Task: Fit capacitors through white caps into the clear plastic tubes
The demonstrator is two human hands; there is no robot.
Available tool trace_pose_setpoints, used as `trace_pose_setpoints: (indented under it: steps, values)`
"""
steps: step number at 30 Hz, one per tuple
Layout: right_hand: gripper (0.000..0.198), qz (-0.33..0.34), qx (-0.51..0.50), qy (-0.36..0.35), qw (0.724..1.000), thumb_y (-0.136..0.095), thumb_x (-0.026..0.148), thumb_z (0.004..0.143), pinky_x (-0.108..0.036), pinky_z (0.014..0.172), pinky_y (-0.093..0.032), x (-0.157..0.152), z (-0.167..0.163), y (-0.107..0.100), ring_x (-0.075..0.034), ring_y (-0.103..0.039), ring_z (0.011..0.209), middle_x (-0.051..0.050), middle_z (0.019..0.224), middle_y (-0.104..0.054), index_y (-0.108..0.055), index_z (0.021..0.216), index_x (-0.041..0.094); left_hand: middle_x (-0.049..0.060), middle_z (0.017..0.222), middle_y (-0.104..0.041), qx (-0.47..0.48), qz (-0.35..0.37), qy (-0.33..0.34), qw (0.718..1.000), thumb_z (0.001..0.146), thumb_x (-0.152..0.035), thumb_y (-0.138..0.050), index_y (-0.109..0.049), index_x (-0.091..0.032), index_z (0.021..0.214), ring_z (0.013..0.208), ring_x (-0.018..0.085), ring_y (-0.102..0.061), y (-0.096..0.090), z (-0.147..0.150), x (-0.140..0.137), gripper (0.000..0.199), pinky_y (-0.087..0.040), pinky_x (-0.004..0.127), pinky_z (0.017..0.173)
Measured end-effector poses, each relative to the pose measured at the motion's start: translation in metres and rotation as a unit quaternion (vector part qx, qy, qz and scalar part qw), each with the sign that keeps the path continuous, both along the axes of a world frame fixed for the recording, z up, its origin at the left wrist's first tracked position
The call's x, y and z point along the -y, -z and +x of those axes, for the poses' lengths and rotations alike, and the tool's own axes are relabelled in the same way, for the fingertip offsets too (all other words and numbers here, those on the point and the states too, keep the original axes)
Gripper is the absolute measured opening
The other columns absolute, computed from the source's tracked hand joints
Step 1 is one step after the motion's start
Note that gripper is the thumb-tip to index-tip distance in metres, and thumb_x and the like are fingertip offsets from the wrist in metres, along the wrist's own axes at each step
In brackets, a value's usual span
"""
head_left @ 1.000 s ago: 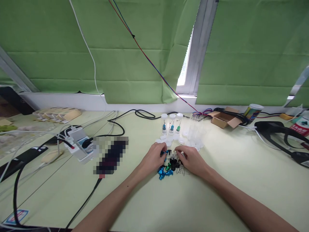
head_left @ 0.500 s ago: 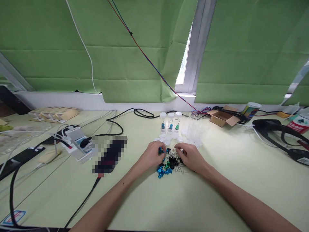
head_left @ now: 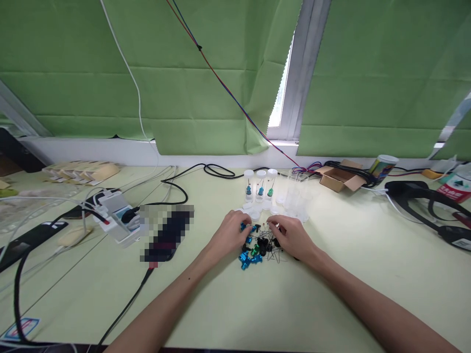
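Observation:
My left hand (head_left: pixel 232 230) is closed, with its thumb and fingers pinching a small shiny blue metal piece (head_left: pixel 243 226). Facing it, my right hand (head_left: pixel 291 235) is closed in a pinch too; whatever lies between those fingertips is too small to name. Below and between both hands spreads a pile of small parts: blue metal pieces (head_left: pixel 245 260), a green piece (head_left: pixel 254 250), black pieces (head_left: pixel 262 246) and thin bent metal wires (head_left: pixel 274 254). Just behind stand three clear capped tubes (head_left: pixel 260 186), each with a coloured piece and wire inside.
Clear containers (head_left: pixel 294 196) and white caps (head_left: pixel 253 213) lie behind my hands. To the left are a pixelated dark device (head_left: pixel 169 235) on a cable and a white power adapter (head_left: pixel 119 215). An open cardboard box (head_left: pixel 340 181) and black glasses-like headgear (head_left: pixel 415 206) sit on the right.
Both hands stay nearly in place over the parts, still pinching. The view has shifted very slightly; the pile and tubes look the same.

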State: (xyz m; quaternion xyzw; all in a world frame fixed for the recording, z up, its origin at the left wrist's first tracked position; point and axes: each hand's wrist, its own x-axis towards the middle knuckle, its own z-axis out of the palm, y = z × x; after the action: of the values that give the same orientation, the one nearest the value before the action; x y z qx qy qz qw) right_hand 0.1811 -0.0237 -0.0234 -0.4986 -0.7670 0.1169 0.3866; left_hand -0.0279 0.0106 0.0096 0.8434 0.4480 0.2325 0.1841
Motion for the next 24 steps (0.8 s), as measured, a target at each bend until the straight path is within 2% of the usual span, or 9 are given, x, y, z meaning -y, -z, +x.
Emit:
trace_pose_setpoints:
  steps: [8,15,20,24]
  values:
    - [0.017,-0.002,0.004,-0.001,1.0,-0.049,0.022,0.094,-0.027,0.06,-0.044,0.001,-0.001,0.001,-0.016,-0.06,0.063,-0.002,0.079,-0.071,-0.065,0.091,0.02,0.008,0.087,-0.064,-0.011,-0.012,-0.015,1.0,0.084,-0.03,-0.062,-0.073,-0.02,0.082,0.098,0.027,-0.055,0.009,0.003,-0.002,0.015,-0.043,0.036,0.082]
    - [0.018,-0.007,0.011,-0.002,1.0,-0.048,0.021,0.094,-0.028,0.059,-0.044,0.001,-0.002,0.002,-0.016,-0.061,0.063,-0.003,0.08,-0.071,-0.066,0.093,0.021,0.008,0.09,-0.062,-0.016,-0.003,-0.022,1.0,0.083,-0.026,-0.064,-0.074,-0.019,0.092,0.096,0.027,-0.056,0.015,0.005,-0.004,0.015,-0.043,0.038,0.082]
    - [0.019,-0.006,0.011,-0.002,1.0,-0.048,0.022,0.095,-0.028,0.061,-0.046,0.001,-0.002,0.001,-0.017,-0.061,0.063,-0.003,0.081,-0.072,-0.067,0.093,0.02,0.007,0.087,-0.06,-0.004,0.017,-0.007,1.0,0.082,-0.025,-0.065,-0.074,-0.02,0.091,0.092,0.026,-0.056,0.024,0.006,-0.007,0.014,-0.044,0.037,0.08]
    - [0.019,-0.008,0.012,-0.005,1.0,-0.048,0.023,0.095,-0.028,0.061,-0.045,0.001,-0.002,0.001,-0.017,-0.061,0.064,-0.003,0.08,-0.072,-0.066,0.093,0.02,0.007,0.088,-0.059,-0.015,0.008,-0.001,1.0,0.084,-0.025,-0.063,-0.073,-0.019,0.091,0.094,0.027,-0.056,0.024,0.006,-0.006,0.013,-0.044,0.037,0.08]
